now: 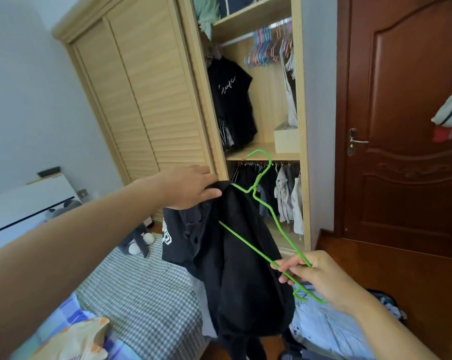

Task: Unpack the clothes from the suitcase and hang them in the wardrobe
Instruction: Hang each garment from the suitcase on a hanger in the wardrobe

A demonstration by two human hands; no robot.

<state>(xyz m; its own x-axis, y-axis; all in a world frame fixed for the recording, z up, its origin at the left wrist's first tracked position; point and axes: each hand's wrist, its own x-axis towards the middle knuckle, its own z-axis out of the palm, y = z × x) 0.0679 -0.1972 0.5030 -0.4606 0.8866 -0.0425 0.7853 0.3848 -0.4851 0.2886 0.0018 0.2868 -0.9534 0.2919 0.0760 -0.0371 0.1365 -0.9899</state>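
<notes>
1. Two bare hands are in view. The left hand (pixel 191 187) grips the top edge of one black garment (pixel 235 258), fingers curled over the cloth, and holds it up in front of the open wardrobe (pixel 301 100).
2. The right hand (pixel 313 274) pinches one green wire hanger (pixel 261 198) near its lower corner, thumb and fingers closed round the thin wire.
3. From that pinch the hanger runs up and to the left: one arm disappears under the garment just below the left hand's grip, and the hook rises above both hands, in front of the wardrobe shelf.
4. The garment hangs straight down from the left hand's grip, between the two hands, showing one white printed patch on its left side.
5. Beneath the right hand lies a pile of light blue clothes (pixel 328 331); whether a suitcase holds them cannot be told.
6. Beyond the grips, the wardrobe's upper rail carries one black T-shirt with white lettering (pixel 231 100) and a bunch of empty coloured hangers (pixel 267 45), too many to count. The lower rail holds a row of dark and pale clothes (pixel 284 193).
7. Below the left forearm is a bed with a checked cover (pixel 147 289) and one grey plush toy (pixel 137 241).
8. To the right of the wardrobe stands one brown wooden door (pixel 406 126).
</notes>
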